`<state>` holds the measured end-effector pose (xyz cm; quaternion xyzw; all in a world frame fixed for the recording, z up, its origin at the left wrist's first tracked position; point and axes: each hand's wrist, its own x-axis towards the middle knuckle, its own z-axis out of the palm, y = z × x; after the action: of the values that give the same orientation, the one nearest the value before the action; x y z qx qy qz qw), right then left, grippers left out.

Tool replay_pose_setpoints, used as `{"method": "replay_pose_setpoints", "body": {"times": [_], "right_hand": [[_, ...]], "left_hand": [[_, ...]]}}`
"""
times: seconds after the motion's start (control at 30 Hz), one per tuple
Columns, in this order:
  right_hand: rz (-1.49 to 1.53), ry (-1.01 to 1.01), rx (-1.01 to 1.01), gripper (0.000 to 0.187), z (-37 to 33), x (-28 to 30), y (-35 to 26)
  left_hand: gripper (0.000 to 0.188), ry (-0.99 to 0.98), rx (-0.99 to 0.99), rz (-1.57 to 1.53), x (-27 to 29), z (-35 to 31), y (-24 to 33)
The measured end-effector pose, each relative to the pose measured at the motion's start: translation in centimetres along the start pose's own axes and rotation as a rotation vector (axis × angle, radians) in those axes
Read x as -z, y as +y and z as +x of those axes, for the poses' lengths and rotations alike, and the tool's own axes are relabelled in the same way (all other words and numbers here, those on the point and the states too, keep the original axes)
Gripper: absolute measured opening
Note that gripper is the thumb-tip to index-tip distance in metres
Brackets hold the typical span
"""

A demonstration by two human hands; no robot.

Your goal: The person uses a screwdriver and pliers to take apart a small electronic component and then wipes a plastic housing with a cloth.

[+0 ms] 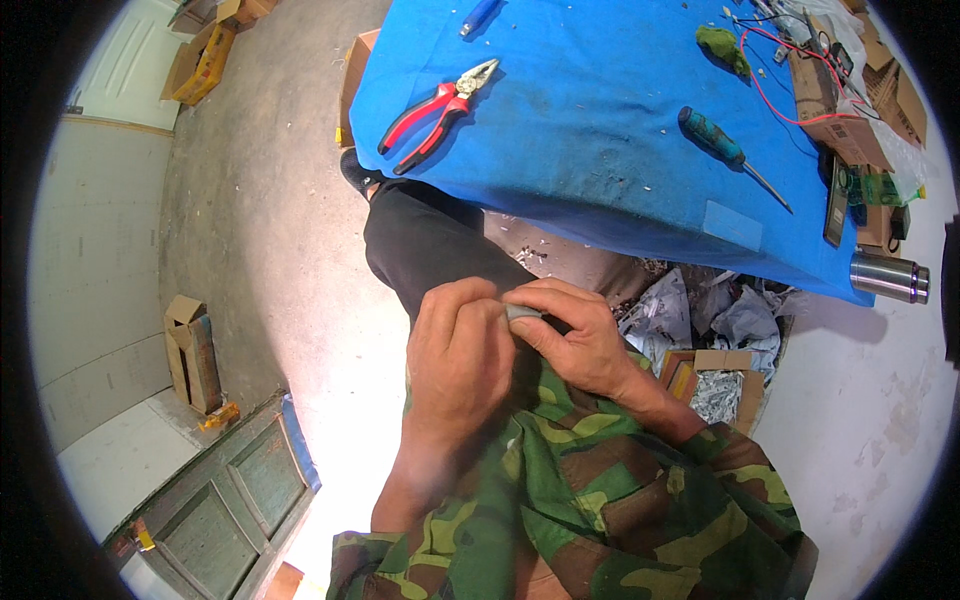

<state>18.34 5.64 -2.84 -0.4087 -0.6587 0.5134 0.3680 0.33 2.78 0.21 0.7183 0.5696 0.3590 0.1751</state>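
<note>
Close together above my lap, both hands grip one small grey piece [521,312]. It looks smooth and rounded; most of it is hidden by fingers, so its kind does not show. My left hand [458,350] is closed, its curled fingers at the piece's left end. On the other end, my right hand [575,335] pinches with thumb and forefinger. Ahead on the blue-covered table [590,110] lie red-and-black combination pliers [440,115], nearest my left hand's side. A screwdriver [730,155] with a teal handle rests farther right.
At the table's right edge are cables [770,90], cardboard and a metal flask [889,277]. Below stand plastic bags [720,320] and an open box [718,395] of silvery scraps. A blue-handled tool [480,17] lies far off. To the left, a tall carton [192,360] stands by the wall.
</note>
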Motion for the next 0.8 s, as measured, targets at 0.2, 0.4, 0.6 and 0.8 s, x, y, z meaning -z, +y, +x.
{"method": "replay_pose_setpoints", "body": {"times": [0.2, 0.4, 0.6, 0.8], "right_hand": [[0.006, 0.061, 0.041, 0.026, -0.3, -0.5, 0.2], [0.031, 0.072, -0.007, 0.025, -0.3, -0.7, -0.1], [-0.025, 0.026, 0.012, 0.025, 0.0, 0.0, 0.4], [-0.001, -0.033, -0.021, 0.027, 0.0, 0.0, 0.7]], "left_hand": [[0.017, 0.036, 0.036, -0.02, -0.6, -0.1, 0.4], [0.017, 0.021, 0.092, -0.042, -0.4, 0.0, 0.7], [0.019, -0.06, -0.011, 0.023, 0.6, 0.3, -0.6], [0.019, -0.123, -0.05, 0.047, 1.1, 0.6, -1.2]]}}
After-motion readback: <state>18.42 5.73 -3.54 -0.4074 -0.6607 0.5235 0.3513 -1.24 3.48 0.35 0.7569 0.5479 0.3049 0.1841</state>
